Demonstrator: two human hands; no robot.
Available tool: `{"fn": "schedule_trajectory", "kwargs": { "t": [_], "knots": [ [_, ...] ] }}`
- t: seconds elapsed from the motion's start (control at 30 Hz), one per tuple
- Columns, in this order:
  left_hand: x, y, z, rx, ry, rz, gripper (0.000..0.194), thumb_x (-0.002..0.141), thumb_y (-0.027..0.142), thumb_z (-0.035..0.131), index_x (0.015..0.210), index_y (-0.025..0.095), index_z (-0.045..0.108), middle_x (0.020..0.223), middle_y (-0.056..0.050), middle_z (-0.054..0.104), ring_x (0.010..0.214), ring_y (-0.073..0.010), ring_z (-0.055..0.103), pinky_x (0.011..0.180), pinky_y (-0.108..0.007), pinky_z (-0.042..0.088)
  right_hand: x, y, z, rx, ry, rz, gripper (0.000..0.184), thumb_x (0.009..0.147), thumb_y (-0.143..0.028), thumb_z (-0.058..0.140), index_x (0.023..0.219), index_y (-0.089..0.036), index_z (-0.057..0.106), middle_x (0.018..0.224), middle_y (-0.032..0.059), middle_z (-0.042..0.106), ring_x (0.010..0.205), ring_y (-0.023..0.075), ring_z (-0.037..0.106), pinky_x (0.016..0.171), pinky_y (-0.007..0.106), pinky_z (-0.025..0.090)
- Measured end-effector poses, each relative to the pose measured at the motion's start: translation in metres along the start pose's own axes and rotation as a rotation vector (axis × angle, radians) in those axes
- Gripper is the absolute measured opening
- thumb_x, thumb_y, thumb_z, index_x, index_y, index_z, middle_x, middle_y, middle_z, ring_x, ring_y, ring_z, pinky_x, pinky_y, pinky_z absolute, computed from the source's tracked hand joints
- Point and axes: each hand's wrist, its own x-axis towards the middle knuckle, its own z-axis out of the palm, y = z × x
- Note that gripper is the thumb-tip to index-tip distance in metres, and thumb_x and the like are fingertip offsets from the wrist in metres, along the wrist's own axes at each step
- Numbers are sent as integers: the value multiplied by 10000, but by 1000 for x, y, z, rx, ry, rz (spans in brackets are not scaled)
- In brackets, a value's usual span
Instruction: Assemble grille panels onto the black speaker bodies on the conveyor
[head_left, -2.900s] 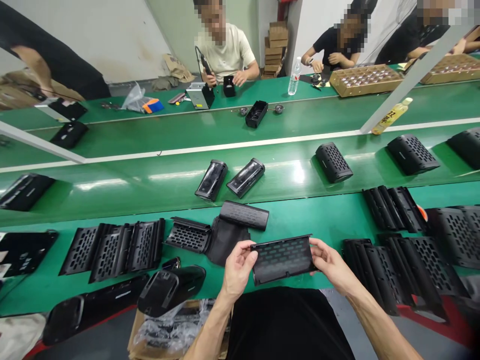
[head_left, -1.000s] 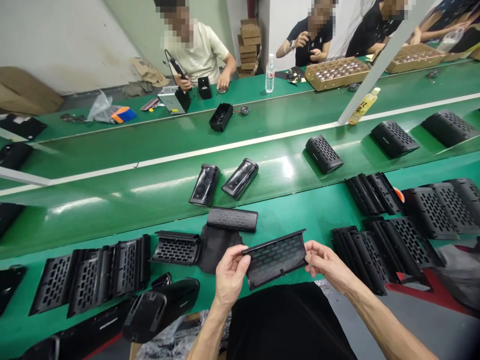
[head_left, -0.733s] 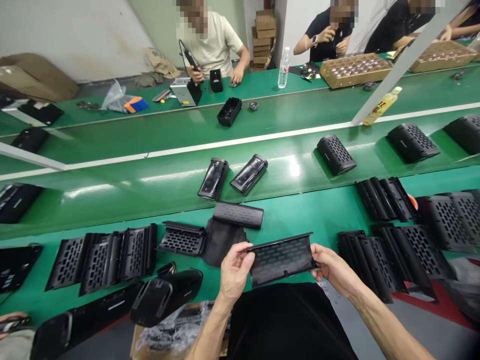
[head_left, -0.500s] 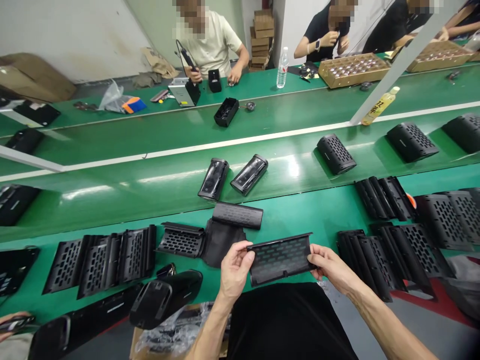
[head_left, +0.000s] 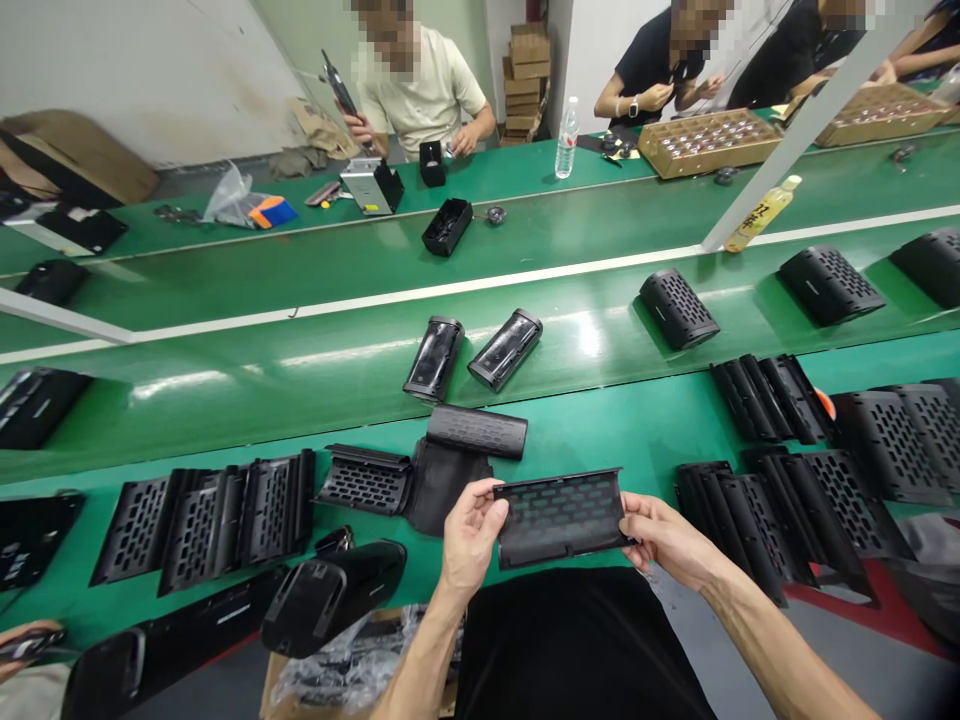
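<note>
Between my two hands is a curved black slotted grille cover [head_left: 559, 518], its inner side facing me. A thin dark mesh seems to lie over the slots. My left hand [head_left: 471, 535] pinches its left end between thumb and fingers, and my right hand [head_left: 664, 535] pinches the right end. Just beyond it lie a flat black mesh sheet [head_left: 448, 485] and another grille cover [head_left: 480, 430], which overlaps the sheet's far edge. One more cover [head_left: 365, 478] rests beside the sheet on the left.
Grille covers stand in rows on the left [head_left: 202, 520] and right [head_left: 780, 510]. Black speaker housings [head_left: 506, 348] sit on the green conveyor [head_left: 337, 350]. Large black speaker bodies [head_left: 337, 595] lie at lower left, above a box with plastic wrap [head_left: 337, 670]. Co-workers sit opposite.
My hands and the grille cover stay almost in place. Across the line, a co-worker's hand has raised a dark tool up and to the left. The whole view has shifted slightly.
</note>
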Motion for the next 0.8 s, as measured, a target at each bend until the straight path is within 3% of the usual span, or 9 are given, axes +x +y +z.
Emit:
{"fn": "schedule_trajectory", "kwargs": {
  "t": [0.13, 0.23, 0.33, 0.47, 0.6, 0.8],
  "knots": [
    [0, -2, -2, -9, 12, -23, 384, 852, 445, 842, 1128, 192, 754, 1021, -73, 741, 921, -195, 697, 844, -286, 569, -4, -6, 0, 15, -61, 29, 146, 752, -233, 648, 883, -213, 587, 632, -50, 585, 492, 87, 511, 472, 198, 401],
    [0, -2, -4, -4, 21, -27, 397, 833, 456, 857, 1112, 191, 758, 1014, -70, 740, 919, -197, 693, 845, -288, 564, -6, -7, 1, 37, -52, 35, 142, 824, -313, 662, 880, -213, 578, 656, -38, 583, 518, 99, 541, 466, 201, 383],
    [2, -2, -3, -32, 17, -54, 425, 819, 464, 868, 1113, 182, 748, 1002, -72, 738, 923, -198, 692, 849, -291, 562, -3, -4, 3, 26, -11, 27, 266, 887, -437, 673, 818, -221, 533, 598, -49, 557, 455, 87, 501, 447, 205, 348],
    [5, -1, 2, -144, 4, -176, 469, 823, 495, 857, 1135, 173, 718, 981, -73, 731, 850, -177, 682, 789, -292, 568, 1, 2, 5, 55, 40, 40, 437, 826, -517, 774, 721, -236, 456, 543, -78, 492, 412, 75, 455, 418, 204, 320],
    [7, 2, 6, -211, -3, -258, 451, 812, 494, 862, 1102, 177, 723, 934, -52, 732, 782, -147, 665, 756, -271, 561, 3, 9, 5, 93, 93, 48, 567, 832, -678, 756, 674, -245, 426, 503, -71, 465, 415, 94, 478, 399, 208, 296],
    [8, 0, 8, -233, -6, -269, 435, 797, 470, 879, 1079, 181, 716, 962, -47, 747, 846, -152, 682, 827, -280, 547, 8, 20, 1, 65, 98, 64, 591, 845, -713, 745, 692, -250, 411, 487, -58, 510, 395, 81, 445, 411, 207, 285]
  ]
}}
